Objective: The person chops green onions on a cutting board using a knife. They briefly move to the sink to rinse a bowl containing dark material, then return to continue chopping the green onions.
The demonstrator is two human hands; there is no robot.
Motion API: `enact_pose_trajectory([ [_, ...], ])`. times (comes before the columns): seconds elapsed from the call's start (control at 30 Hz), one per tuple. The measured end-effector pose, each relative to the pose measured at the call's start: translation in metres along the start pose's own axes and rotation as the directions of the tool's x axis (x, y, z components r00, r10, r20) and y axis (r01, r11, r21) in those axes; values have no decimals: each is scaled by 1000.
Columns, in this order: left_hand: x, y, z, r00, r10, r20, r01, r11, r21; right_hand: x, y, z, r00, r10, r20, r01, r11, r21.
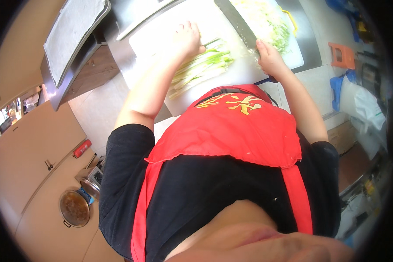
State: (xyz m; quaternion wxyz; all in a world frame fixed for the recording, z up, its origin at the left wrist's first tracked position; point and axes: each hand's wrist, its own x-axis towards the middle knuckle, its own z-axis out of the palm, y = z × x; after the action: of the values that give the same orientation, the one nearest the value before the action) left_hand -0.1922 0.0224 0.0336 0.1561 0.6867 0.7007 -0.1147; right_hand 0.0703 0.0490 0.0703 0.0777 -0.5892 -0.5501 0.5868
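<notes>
My right hand [271,59] grips the handle of a broad-bladed kitchen knife [236,23], its blade pointing away from me across the white cutting board [249,72]. Bits of chopped vegetable cling to the blade. Left of the knife lies a bunch of scallions [204,64], long pale stalks with green ends. My left hand [190,38] is at the far side of this bunch, fingers bent and thumb close to the stalks. Glare hides whether it holds any. Beyond the knife, finely chopped pale green vegetable [276,32] is heaped on a second white board [296,60] with a yellow handle [290,19].
A paper-lined metal tray [77,36] sits at the left on a steel-edged stand. To the right are an orange plastic stool [342,55] and a white sack [360,98]. A round pan [74,208] and a red fire extinguisher [82,148] appear lower left.
</notes>
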Motion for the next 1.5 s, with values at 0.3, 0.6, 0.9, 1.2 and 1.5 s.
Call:
enact_pose_trajectory([
  [0.3, 36, 20, 1, 987, 159, 10, -158, 983, -99, 2, 13, 12, 997, -64, -53, 68, 994, 84],
  [0.6, 40, 48, -6, 977, 18, -213, -73, 965, -253, 0, 1, 9, 1000, 18, -26, -15, 994, 111],
  [0.9, 53, 63, 38, 752, -9, -659, -76, 992, -101, 5, 7, 12, 970, -228, -89, 222, 973, -68],
  [1.2, 56, 66, 31, 857, -29, -515, -39, 992, -122, -61, -24, -3, 998, -62, -10, 58, 974, -219],
  [1.5, 60, 69, 33, 846, -48, -530, -38, 988, -151, 15, -6, 23, 965, -246, -93, 189, 895, -404],
])
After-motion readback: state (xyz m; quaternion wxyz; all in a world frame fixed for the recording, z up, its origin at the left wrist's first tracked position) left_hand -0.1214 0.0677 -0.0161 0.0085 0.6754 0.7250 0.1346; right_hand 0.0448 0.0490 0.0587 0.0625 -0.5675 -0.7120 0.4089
